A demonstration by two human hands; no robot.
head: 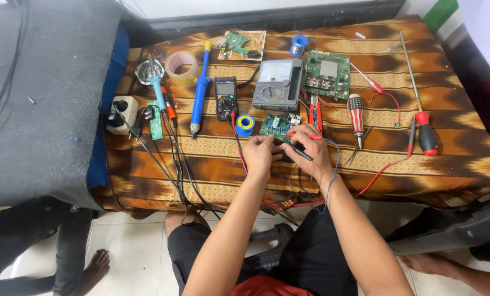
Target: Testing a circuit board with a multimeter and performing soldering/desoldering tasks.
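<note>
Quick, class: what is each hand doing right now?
Left hand: closed, fingertips on the small green circuit board.
Right hand: closed on a black probe.

table cloth (420,164): woven fabric, matt | circuit board (274,125): green, glossy | screwdriver (427,134): shiny metal shaft, red plastic handle

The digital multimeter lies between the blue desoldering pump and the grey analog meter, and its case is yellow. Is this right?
Not quite. In the head view the digital multimeter does lie between the blue desoldering pump and the grey analog meter, but its case is black, not yellow.
</note>
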